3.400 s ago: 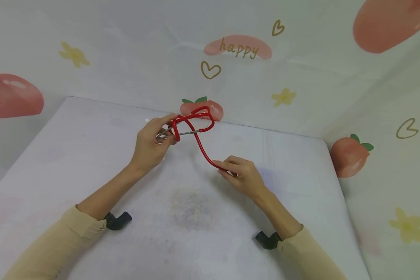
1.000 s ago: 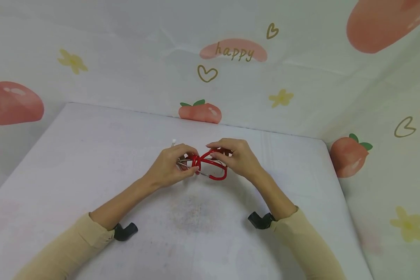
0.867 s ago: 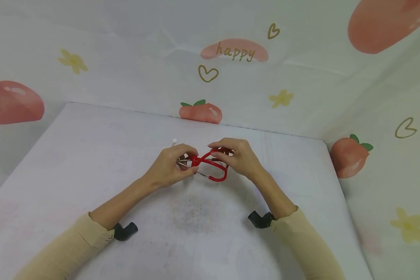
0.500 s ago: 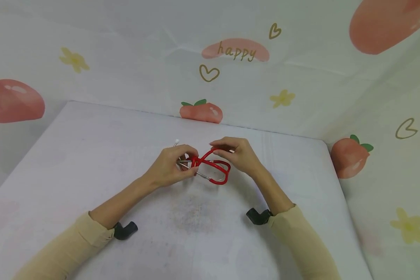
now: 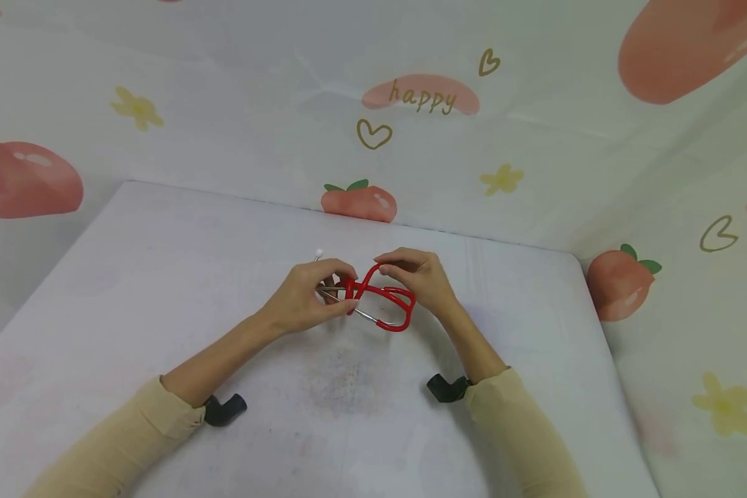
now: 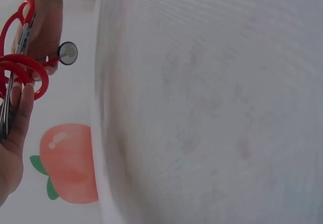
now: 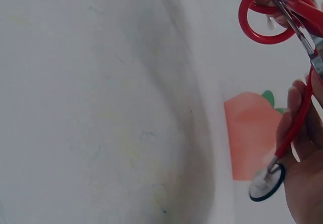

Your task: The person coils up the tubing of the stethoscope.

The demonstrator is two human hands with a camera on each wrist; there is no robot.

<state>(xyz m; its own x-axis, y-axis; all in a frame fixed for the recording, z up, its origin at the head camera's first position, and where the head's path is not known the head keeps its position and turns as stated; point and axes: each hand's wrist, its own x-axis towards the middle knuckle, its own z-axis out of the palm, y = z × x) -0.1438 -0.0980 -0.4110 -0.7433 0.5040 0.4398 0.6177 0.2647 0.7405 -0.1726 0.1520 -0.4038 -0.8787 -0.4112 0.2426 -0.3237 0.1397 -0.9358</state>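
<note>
A stethoscope with red tubing (image 5: 397,328) is held up over the table between both hands, its tube wound round its silver ear tubes (image 5: 366,315). My left hand (image 5: 301,299) grips the wound part and the ear tubes between thumb and fingers. A white ear tip (image 5: 319,253) sticks out behind that hand. With thumb and fingertips, my right hand (image 5: 422,278) pinches the free end of the tube. Near these fingers, the round chest piece (image 7: 266,184) hangs at the tube's end in the right wrist view; in the head view it is hidden behind the hand.
A white-covered table (image 5: 236,228) lies below both hands, with a greyish stain (image 5: 342,380) at its middle. Behind it and to the right stand cloth walls (image 5: 274,124) printed with peaches, flowers and hearts. Black elbow-shaped pieces (image 5: 225,410) sit at both sleeve cuffs.
Since the oldest frame, the left hand has come nearer and rightward with the stethoscope, and the right hand has moved up beside it. Lately the free tube end has risen clear of the loop.
</note>
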